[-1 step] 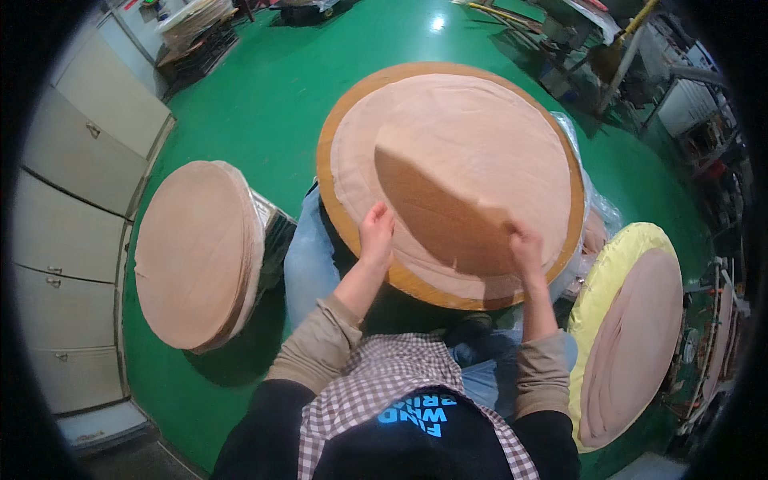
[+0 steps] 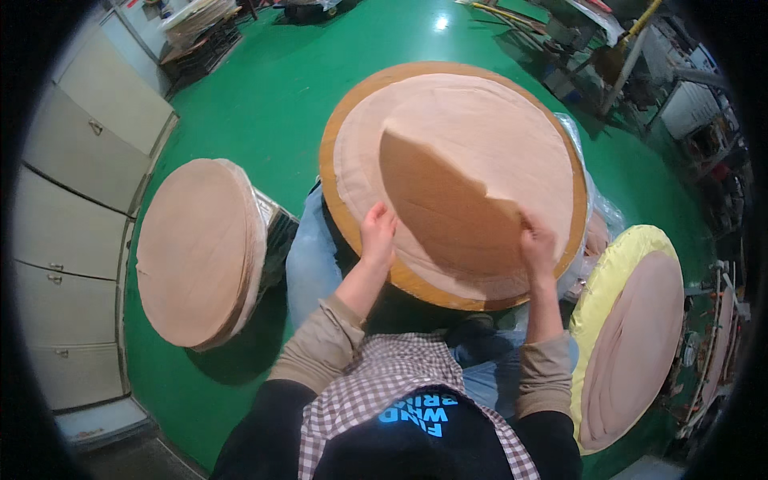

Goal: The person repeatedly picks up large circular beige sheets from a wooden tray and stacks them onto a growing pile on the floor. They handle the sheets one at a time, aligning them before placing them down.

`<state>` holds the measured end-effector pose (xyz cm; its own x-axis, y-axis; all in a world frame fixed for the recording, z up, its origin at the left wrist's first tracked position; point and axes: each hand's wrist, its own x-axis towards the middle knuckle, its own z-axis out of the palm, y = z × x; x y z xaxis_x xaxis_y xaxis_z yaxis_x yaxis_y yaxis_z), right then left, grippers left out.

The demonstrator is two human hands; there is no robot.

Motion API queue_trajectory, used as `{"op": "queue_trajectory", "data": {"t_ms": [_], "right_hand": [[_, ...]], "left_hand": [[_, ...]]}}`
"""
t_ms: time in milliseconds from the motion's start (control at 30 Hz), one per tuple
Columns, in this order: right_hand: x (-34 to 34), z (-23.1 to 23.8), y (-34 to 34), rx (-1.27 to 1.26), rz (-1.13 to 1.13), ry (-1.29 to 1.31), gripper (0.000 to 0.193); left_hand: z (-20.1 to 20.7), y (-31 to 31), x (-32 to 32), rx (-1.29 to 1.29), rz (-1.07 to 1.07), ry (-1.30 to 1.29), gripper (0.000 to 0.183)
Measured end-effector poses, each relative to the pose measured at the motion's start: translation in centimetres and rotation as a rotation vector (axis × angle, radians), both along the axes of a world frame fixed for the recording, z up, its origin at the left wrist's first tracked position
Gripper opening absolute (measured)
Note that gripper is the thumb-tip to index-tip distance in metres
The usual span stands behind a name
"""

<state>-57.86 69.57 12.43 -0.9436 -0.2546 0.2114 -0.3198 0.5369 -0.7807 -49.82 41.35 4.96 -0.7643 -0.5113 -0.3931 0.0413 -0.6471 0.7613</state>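
Pinkish-beige, a thin sheet [image 2: 448, 212] is standing half-raised above a circular wooden board [image 2: 339, 120] — seemingly partway lifted, the rest unlifted. The right hand [image 2: 538, 244] is pinching its edge; the left hand's [image 2: 378, 232] fingers are bunching together — grip unclear. Glossy green floor [image 2: 264, 104] is spreading toward pale cabinets [image 2: 72, 232].

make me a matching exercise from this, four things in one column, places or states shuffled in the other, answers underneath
Things
1. bare right hand
2. round brown wooden-looking board
3. glossy yellow oval cover
4. brown-and-white checked cloth apron

Places or states
A. at lower right, beneath a pale pink oval stack
B. closed at the end of a thin, raised tan flap
C. at bottom centre, worn over black clothing
D. showing as a ring around round pale pink sheets

Pairs: 1-B, 2-D, 3-A, 4-C
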Motion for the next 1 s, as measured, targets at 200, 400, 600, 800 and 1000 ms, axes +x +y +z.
{"op": "queue_trajectory", "data": {"t_ms": [200,400,600,800,1000], "right_hand": [[3.0,-3.7,-1.2,0.520,0.165,0.482,0.047],[6.3,-8.4,-2.2,0.543,0.197,0.434,0.048],[6.2,-8.9,-3.1,0.445,0.131,0.483,0.041],[-1.5,0.9,-3.7,0.346,-0.076,0.107,0.021],[0.9,5.1,-2.5,0.342,0.075,0.588,0.032]], "left_hand": [[0.4,-0.5,0.3,0.141,-0.121,-0.076,0.031],[0.6,1.2,0.8,0.155,-0.293,-0.190,0.021],[1.4,3.5,1.3,0.521,-0.473,-0.065,0.011],[-0.2,2.5,0.8,0.144,-0.067,-0.069,0.019],[0.3,0.7,-1.2,0.121,0.170,0.010,0.033]]}}
